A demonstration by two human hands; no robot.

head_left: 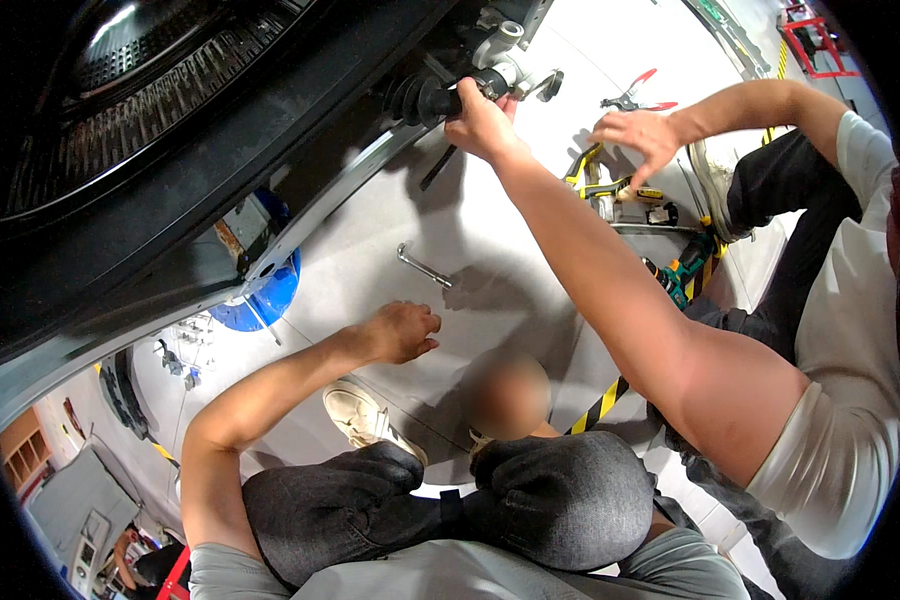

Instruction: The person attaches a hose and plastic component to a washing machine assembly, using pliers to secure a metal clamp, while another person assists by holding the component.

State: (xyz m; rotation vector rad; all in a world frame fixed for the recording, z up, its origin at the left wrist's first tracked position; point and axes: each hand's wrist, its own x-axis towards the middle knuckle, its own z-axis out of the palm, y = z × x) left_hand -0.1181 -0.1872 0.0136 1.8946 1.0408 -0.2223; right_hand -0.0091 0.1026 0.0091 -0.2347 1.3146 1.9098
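My left hand hovers over the pale floor with loosely bent fingers, the thumb apart, and nothing visible in it. Nearest to it is an L-shaped metal socket wrench on the floor. My right hand is in front of my right knee, smeared by a blur, so its fingers do not show. At the top, a co-worker's hand grips a part beside a black ribbed rubber boot and a silver metal knuckle. The co-worker's other hand reaches over tools, fingers spread.
A dark car body with a metal sill fills the upper left. Red-handled pliers, yellow-and-black hand tools and a green power drill lie right. A blue round object stands under the sill. Small parts lie left.
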